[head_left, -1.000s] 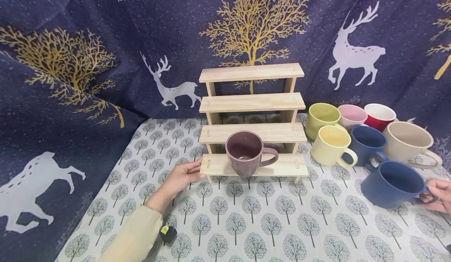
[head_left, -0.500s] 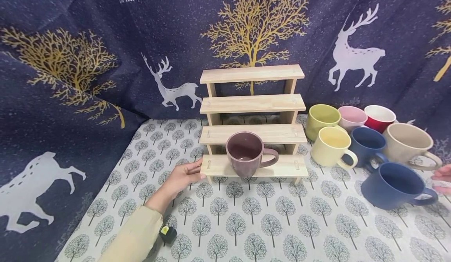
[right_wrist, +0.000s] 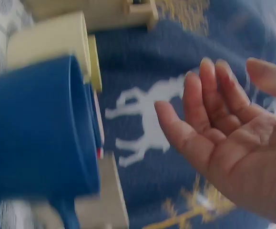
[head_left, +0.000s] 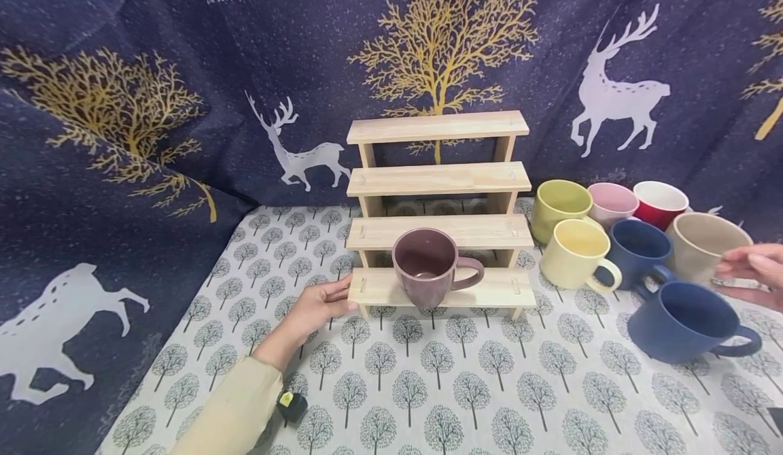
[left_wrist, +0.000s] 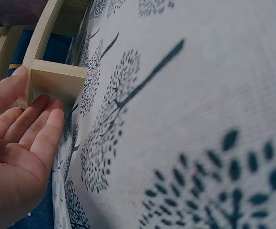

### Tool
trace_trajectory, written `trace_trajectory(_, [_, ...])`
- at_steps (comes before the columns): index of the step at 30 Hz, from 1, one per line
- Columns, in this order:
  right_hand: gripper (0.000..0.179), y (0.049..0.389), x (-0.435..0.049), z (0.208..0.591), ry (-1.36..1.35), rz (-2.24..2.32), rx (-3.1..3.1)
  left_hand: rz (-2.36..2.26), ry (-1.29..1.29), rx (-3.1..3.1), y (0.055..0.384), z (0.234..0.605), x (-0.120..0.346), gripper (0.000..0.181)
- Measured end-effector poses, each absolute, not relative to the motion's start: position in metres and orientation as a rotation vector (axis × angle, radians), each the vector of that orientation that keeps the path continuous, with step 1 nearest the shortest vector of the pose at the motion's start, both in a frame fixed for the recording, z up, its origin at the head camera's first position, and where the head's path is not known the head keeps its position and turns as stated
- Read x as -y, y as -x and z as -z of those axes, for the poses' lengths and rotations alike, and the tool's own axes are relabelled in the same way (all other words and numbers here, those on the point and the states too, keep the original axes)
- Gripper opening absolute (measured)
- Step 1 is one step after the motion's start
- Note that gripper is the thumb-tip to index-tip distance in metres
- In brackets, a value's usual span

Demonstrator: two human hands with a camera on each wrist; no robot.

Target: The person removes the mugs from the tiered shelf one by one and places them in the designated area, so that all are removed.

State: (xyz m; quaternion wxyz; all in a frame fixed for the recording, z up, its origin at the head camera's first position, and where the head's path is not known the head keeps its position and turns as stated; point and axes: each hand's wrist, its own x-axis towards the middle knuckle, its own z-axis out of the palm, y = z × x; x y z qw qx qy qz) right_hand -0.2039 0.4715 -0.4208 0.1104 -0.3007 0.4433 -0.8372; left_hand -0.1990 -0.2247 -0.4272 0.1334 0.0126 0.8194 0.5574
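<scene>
A four-tier wooden step shelf [head_left: 437, 179] stands mid-table against the backdrop. On its lowest step rests a plum-coloured mug [head_left: 422, 281], handle pointing right. My left hand [head_left: 319, 305] grips the left end of that lowest step; in the left wrist view the thumb is on the board's edge [left_wrist: 28, 86] and the other fingers are curled below it. My right hand [head_left: 758, 273] holds nothing, its fingers loosely bent, at the far right. It overlaps the handle side of the beige mug [head_left: 694, 254]. Just in front of that mug stands a large blue mug [head_left: 663, 329], handle rightward.
Clustered right of the shelf are a green mug [head_left: 546, 218], a pink mug [head_left: 612, 201], a red mug with white inside [head_left: 654, 215], a pale yellow mug [head_left: 569, 261] and a second blue mug [head_left: 633, 261]. A dark deer-print cloth [head_left: 293, 47] hangs behind the tree-print tablecloth [head_left: 391, 407].
My right hand has let go of the large blue mug's handle, drawn back, then moved up and left over beside the beige mug. My left hand has stayed on the shelf.
</scene>
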Motion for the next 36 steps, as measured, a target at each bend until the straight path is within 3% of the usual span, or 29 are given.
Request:
trace_trajectory(3, [0.057, 0.181, -0.403, 0.378, 0.932, 2.401, -1.527, -1.617, -0.052, -2.374, 0.199, 0.427, 0.226, 0.065])
trace_trajectory(10, [0.050, 0.175, -0.333, 0.361, 0.892, 2.290, -1.882, -1.607, -0.036, -2.384, 0.200, 0.426, 0.225, 0.065])
trace_trajectory(24, [0.043, 0.194, -0.263, 0.365, 0.714, 2.253, -1.937, -1.615, -0.041, -2.365, 0.200, 0.427, 0.225, 0.064])
trace_trajectory(36, [0.028, 0.203, -0.209, 0.370, 0.503, 1.957, -2.212, -1.614, -0.025, -2.366, 0.199, 0.425, 0.224, 0.065])
